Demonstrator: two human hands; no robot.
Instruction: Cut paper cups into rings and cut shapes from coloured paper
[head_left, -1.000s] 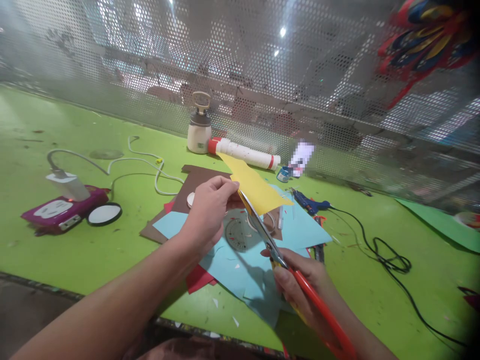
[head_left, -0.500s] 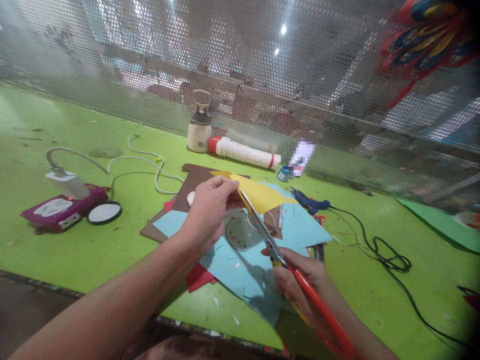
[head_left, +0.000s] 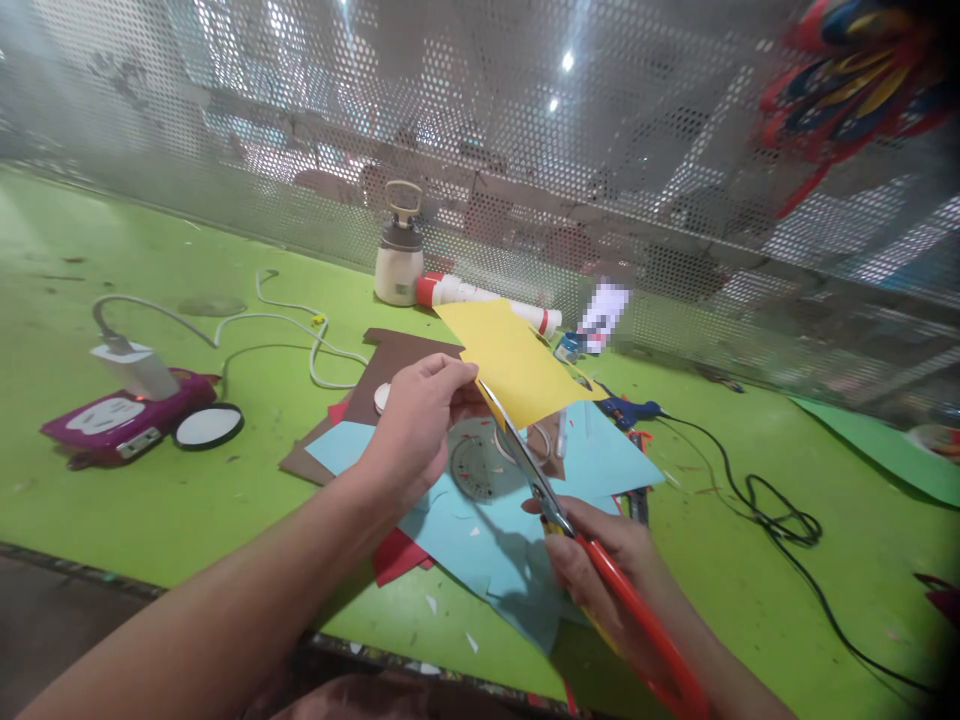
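Note:
My left hand (head_left: 416,425) pinches the near corner of a yellow paper sheet (head_left: 514,360) and holds it tilted up above the table. My right hand (head_left: 600,575) grips red-handled scissors (head_left: 559,515) whose blades point up-left and meet the yellow sheet's lower edge beside my left fingers. Underneath lie light blue paper sheets (head_left: 600,455), a brown sheet (head_left: 390,365), a red sheet (head_left: 397,555) and a clear round protractor (head_left: 480,465).
On the green table (head_left: 187,500) are a purple power strip with a white charger (head_left: 124,410), a round mirror (head_left: 208,426), a white cable (head_left: 289,325), a cream bottle (head_left: 399,255), a white tube (head_left: 487,295), a blue glue gun (head_left: 622,408) with black cord (head_left: 780,520), and a perforated metal wall (head_left: 525,150).
The yellow sheet dipped flat half a second ago and has now tilted back up, its far corner covering part of the white tube. Both hands and the scissors stayed almost still.

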